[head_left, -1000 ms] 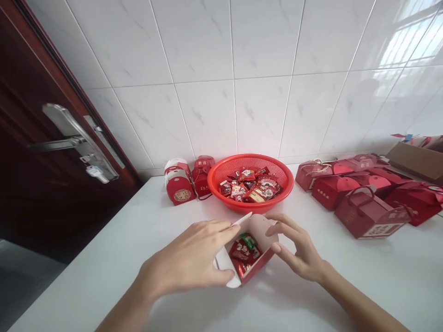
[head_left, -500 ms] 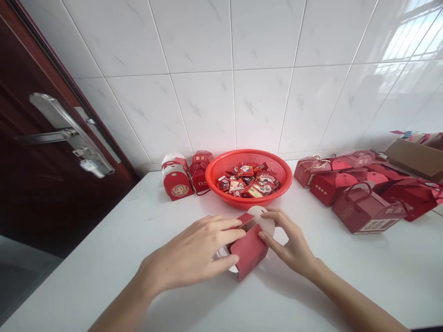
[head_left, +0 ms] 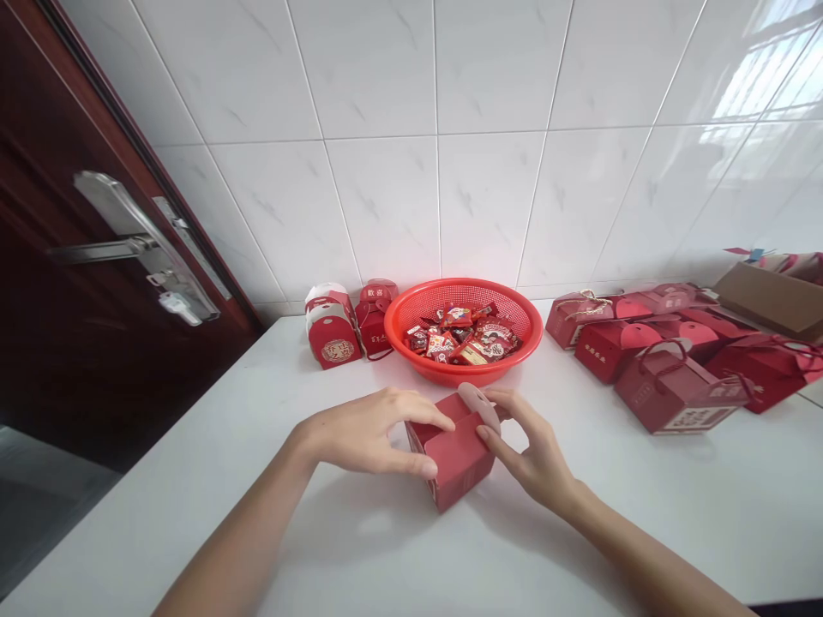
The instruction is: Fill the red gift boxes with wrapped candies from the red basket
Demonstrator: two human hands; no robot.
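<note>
Red cardboard gift box (head_left: 453, 467) upright on tabletop (head_left: 212, 523), sweets no longer showing; left hand (head_left: 369, 433), right hand (head_left: 533, 450) gripping sides; pale pink rounded tab (head_left: 479, 406) standing.

The white tabletop (head_left: 193, 488) carries a red plastic basket (head_left: 464, 374), with a red gift box (head_left: 458, 473) in front, two boxes (head_left: 331, 338) left, more boxes (head_left: 662, 394) right.

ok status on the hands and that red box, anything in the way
Left hand and right hand both on red gift box. Rounded pale tab standing up between them. Red mesh basket of sweets beyond, not touching the box.
</note>
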